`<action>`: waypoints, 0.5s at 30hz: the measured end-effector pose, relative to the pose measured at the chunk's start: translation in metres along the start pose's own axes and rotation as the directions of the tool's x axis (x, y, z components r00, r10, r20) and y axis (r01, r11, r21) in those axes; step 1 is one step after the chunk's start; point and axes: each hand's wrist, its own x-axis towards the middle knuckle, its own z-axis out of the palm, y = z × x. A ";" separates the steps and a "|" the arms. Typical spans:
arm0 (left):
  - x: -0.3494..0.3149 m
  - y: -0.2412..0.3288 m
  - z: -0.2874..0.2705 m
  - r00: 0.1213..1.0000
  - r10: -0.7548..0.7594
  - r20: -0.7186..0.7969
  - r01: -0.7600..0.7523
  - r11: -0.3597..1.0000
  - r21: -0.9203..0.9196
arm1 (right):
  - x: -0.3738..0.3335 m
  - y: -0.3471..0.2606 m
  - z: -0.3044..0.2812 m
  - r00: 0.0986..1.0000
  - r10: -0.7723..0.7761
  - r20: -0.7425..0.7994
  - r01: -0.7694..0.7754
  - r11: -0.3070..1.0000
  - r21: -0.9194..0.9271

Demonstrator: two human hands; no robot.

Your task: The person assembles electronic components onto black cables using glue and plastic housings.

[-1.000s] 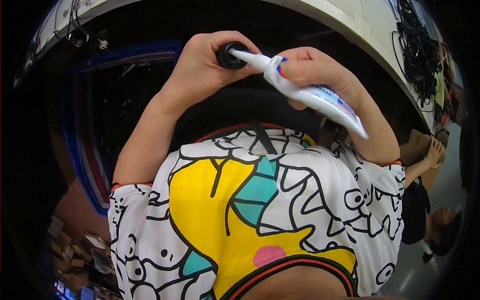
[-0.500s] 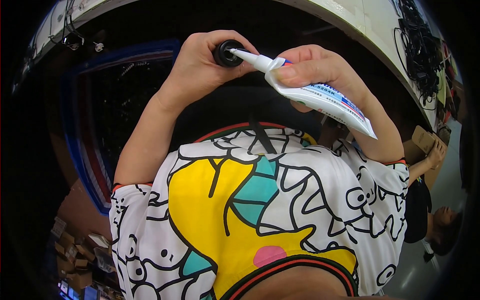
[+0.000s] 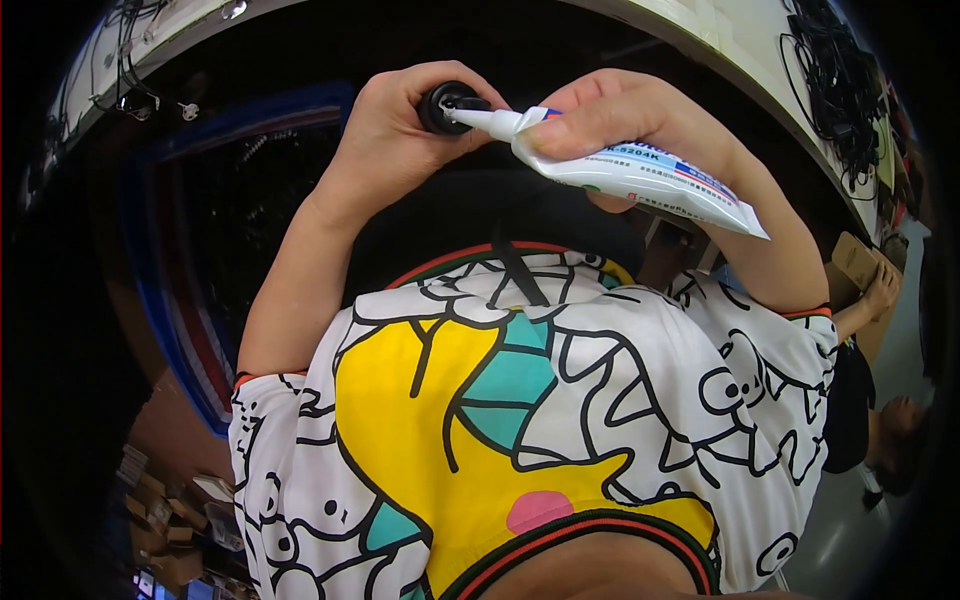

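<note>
My left hand [image 3: 395, 125] is closed around a small black cylindrical part [image 3: 432, 112], its round open end facing my right hand. Thumb and fingers of my right hand [image 3: 640, 112] squeeze a white glue tube [image 3: 650, 185] with blue and red print. The tube's tapered white nozzle [image 3: 490, 121] points left, its tip inside the opening of the black part. A little whitish or shiny material shows at that tip; I cannot tell whether it is glue. The flat crimped end of the tube slants down to the right, below my right wrist.
A pale table edge [image 3: 690, 25] curves across the top, with bundled black cables [image 3: 835, 110] at its right. A blue-rimmed panel or container [image 3: 185, 325] stands left. Cardboard boxes [image 3: 165, 530] lie lower left. At far right, a co-worker's hand [image 3: 882, 290] touches a cardboard box [image 3: 855, 262].
The tube has shifted slightly left and tilted nearer to level. Its nozzle tip has moved down and left within the black part's opening. Both hands keep their holds.
</note>
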 end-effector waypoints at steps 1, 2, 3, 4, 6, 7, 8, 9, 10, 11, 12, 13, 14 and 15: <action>0.000 0.001 0.000 1.000 -0.007 -0.013 0.007 1.000 -0.018 | -0.001 -0.003 0.000 0.999 -0.032 -0.024 0.031 0.997 -0.070; 0.000 0.003 -0.001 1.000 -0.007 -0.012 0.007 1.000 -0.015 | -0.002 -0.005 0.001 0.997 -0.066 -0.044 0.059 0.988 -0.140; 0.001 0.004 -0.001 1.000 -0.023 -0.016 0.023 1.000 0.007 | -0.003 -0.008 0.000 0.996 -0.071 -0.050 0.063 0.988 -0.138; 0.002 0.005 -0.001 0.999 -0.039 -0.021 0.039 0.999 0.030 | -0.004 -0.011 -0.002 0.999 -0.036 -0.029 0.031 0.988 -0.148; 0.004 0.007 0.000 0.998 -0.068 -0.014 0.068 0.998 -0.009 | -0.007 -0.012 -0.004 1.000 -0.010 -0.013 0.008 0.987 -0.159; 0.005 0.009 0.000 0.995 -0.102 -0.010 0.101 0.994 -0.051 | -0.008 -0.011 -0.006 0.999 -0.021 -0.028 0.015 0.981 -0.195; 0.006 0.010 0.000 0.993 -0.114 -0.020 0.114 0.993 -0.022 | -0.009 -0.010 -0.007 0.999 -0.032 -0.041 0.022 0.973 -0.229; 0.006 0.012 0.001 0.994 -0.109 -0.017 0.109 0.994 -0.016 | -0.008 -0.009 -0.008 0.998 -0.040 -0.043 0.029 0.973 -0.230; 0.007 0.016 0.003 0.993 -0.121 -0.009 0.121 0.992 -0.044 | -0.007 -0.006 -0.010 0.998 -0.040 -0.048 0.031 0.985 -0.170; 0.008 0.018 0.004 0.991 -0.134 0.000 0.133 0.988 -0.073 | -0.006 -0.004 -0.012 0.998 -0.039 -0.052 0.033 0.993 -0.110; 0.010 0.017 0.005 0.993 -0.119 0.013 0.119 0.990 -0.070 | -0.005 -0.003 -0.016 0.997 -0.049 -0.053 0.042 0.993 -0.112; 0.011 0.017 0.006 0.993 -0.113 0.014 0.114 0.991 -0.063 | -0.006 -0.001 -0.021 0.999 -0.036 0.027 0.037 0.998 -0.048; 0.014 0.017 0.008 0.998 -0.054 -0.015 0.053 0.997 -0.047 | -0.007 0.000 -0.025 0.994 -0.028 0.110 0.026 1.000 0.016; 0.017 0.018 0.009 0.999 0.006 -0.043 -0.007 1.000 -0.030 | -0.008 0.002 -0.027 0.993 -0.036 0.109 0.035 0.999 0.014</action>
